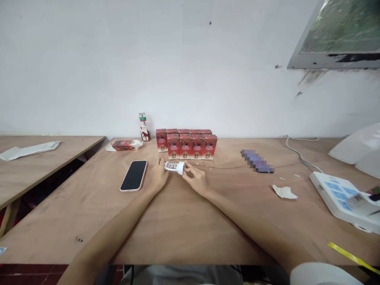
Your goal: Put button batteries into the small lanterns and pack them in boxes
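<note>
A small clear bottle with a white cap (pixel 180 168) lies sideways between my hands, just above the wooden table (pixel 190 221). Inside its clear part are small pale bits, too small to name. My left hand (pixel 159 174) is closed on the bottle's left end. At the other end, my right hand (pixel 196 179) pinches the white cap between thumb and fingers. Right behind the bottle stand several red printed boxes (pixel 185 147) in two rows. To the left of my left hand lies a phone with a pink edge (pixel 133 175), its dark screen facing up.
At the back left lie a red box (pixel 127 145) in a clear wrapper and an upright slim package (pixel 144 127). A purple pixelated object (pixel 257 161) and crumpled white paper (pixel 284 192) lie right. A white device (pixel 341 194) with a cable stands far right. A gap separates the left table (pixel 47 166).
</note>
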Action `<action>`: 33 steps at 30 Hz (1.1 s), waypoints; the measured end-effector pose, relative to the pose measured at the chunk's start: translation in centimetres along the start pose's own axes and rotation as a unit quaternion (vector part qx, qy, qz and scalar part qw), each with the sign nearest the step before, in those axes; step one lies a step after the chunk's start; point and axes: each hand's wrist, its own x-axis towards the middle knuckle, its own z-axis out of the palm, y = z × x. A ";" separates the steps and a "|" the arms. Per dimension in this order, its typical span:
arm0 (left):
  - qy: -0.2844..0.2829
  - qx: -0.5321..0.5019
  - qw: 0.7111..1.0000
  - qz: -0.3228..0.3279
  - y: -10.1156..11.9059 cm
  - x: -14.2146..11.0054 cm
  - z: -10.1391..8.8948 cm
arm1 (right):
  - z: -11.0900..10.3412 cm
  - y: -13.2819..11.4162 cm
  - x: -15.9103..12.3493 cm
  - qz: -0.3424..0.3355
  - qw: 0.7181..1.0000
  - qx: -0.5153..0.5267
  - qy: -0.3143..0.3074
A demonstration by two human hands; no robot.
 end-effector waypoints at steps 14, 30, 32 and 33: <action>0.052 -0.041 0.992 -0.104 -2.4 1.6 1.0 | -1.3 1.8 0.3 -0.112 0.979 -0.134 -0.106; -0.103 -0.208 0.972 -0.017 -2.7 3.2 3.3 | -9.0 3.3 -0.2 -0.130 0.849 -0.488 -0.153; -0.121 -0.213 0.970 0.002 -2.2 3.8 4.2 | -8.2 2.9 0.0 -0.145 0.862 -0.471 -0.119; -0.122 -0.212 0.970 0.009 -2.0 4.1 4.6 | -7.8 2.7 0.1 -0.154 0.874 -0.451 -0.099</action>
